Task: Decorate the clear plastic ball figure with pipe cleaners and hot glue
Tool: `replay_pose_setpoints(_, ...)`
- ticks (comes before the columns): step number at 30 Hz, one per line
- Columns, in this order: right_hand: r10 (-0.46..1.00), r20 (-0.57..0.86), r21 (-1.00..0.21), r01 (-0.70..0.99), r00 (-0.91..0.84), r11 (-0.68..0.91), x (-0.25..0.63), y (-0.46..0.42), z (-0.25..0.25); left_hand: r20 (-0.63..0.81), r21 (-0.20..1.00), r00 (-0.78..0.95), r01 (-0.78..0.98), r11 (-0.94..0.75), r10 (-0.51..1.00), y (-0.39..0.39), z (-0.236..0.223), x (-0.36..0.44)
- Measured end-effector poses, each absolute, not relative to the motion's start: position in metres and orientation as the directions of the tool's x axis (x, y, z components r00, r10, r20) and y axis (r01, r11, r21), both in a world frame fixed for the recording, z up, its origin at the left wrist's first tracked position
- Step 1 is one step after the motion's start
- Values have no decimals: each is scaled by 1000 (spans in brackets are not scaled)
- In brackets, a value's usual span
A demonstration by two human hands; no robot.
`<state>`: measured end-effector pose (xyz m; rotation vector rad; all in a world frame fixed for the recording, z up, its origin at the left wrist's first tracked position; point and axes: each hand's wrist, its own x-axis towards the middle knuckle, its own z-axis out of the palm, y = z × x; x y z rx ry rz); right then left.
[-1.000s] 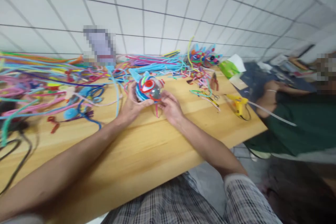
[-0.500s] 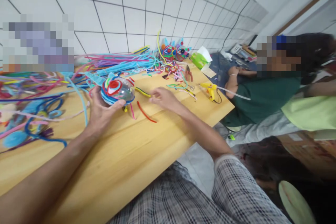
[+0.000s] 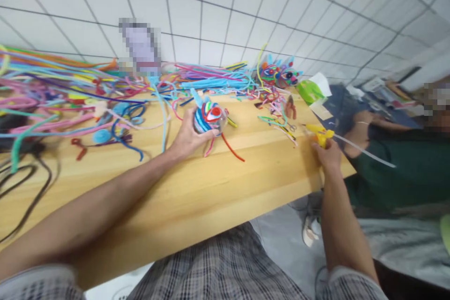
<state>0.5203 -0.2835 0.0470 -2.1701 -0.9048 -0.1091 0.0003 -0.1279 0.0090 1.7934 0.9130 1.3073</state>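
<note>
Your left hand (image 3: 188, 137) cups the pipe-cleaner-trimmed ball (image 3: 210, 116); your right hand (image 3: 329, 154) grips the yellow glue gun (image 3: 324, 137). Taking it up seems the step; moving it calls for nozzle care.

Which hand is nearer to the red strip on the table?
Left. The left hand, holding the decorated ball, is just left of the red strip; the right hand, gripping the yellow glue gun, is farther off to its right.
</note>
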Motion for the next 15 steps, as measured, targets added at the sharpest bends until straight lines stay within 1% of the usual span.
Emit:
replay_pose_setpoints(3,580,253,-686,566,774,-457,515,-264,57,459,852,238,156,-500,856,-127,5,-1)
replay_pose_setpoints(5,609,226,-746,537,760,-393,499,-253,68,468,848,245,147,-509,849,-127,4,0)
replay_pose_setpoints(7,669,207,-822,497,714,-276,474,-244,78,472,851,249,125,-511,846,-128,4,1)
replay_pose_setpoints(9,761,184,-889,436,621,-140,442,-239,87,462,860,252,108,-499,850,-128,5,2)
replay_pose_setpoints(12,870,165,-931,364,465,-17,387,-238,101,437,875,259,101,-474,862,-128,8,3)
replay_pose_setpoints(15,963,159,-954,284,219,93,333,-239,114,430,881,238,102,-463,871,-130,12,3)
